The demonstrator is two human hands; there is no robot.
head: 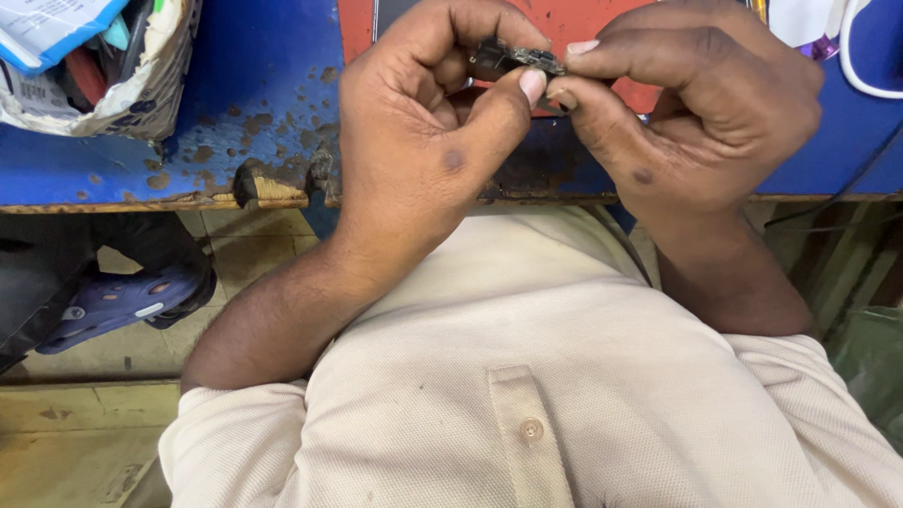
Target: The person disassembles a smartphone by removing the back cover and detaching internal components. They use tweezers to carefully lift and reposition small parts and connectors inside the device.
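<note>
Top centre of the frame: small dark electronic part (515,58), a little circuit piece by the look of it, pinched between both hands just above the edge of the blue workbench (254,103). Left hand (423,141) curled in from centre-left, thumb and forefinger closed tight on the part's left end, thumbnail pressed right up against it. Right hand (701,113) coming in from the upper right, fingertips clamped on the part's right end, knuckles bunched. Both grips firmly closed on the same piece, fingertips of the two hands almost touching. Finer detail of the part too small and too covered to make out.

Behind the hands, a red patch (583,23) on the bench top, partly hidden. Paint on the blue surface chipped and pitted, worn worst along the front edge near the centre, bare wood showing there. Upper left corner: battered cardboard box (113,94) stuffed with tools and odds and ends, sitting on the bench. Upper right corner: loop of white cable (861,80) lying on the blue top.

Lower half of the frame: cream polo shirt (564,376), buttoned placket at centre bottom, both bare forearms rising from it to the bench. Left edge, below the bench: blue sandal (122,301) on a tiled floor (85,423).
</note>
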